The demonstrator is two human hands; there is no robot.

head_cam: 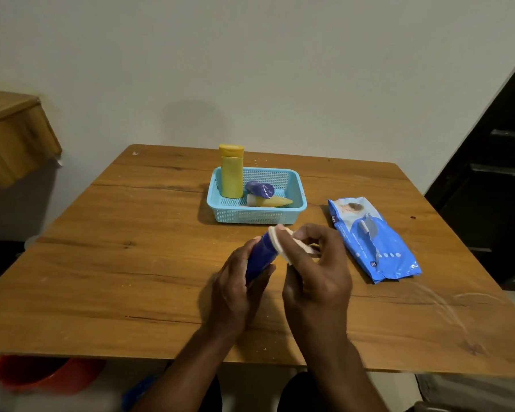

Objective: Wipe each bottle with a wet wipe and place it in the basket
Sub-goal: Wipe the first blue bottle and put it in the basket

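Left hand point(235, 288) gripping blue bottle point(260, 258) above desk point(131, 263), near basket point(257, 217). Right hand point(312, 263) pinching wet wipe point(283, 248), rubbing white cap end. Wiping step appearing underway. Next likely: finishing body, placing bottle among three already sitting in basket.

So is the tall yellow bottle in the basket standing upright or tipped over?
Upright. The tall yellow bottle stands cap-up in the basket's far-left corner, rising above its rim.
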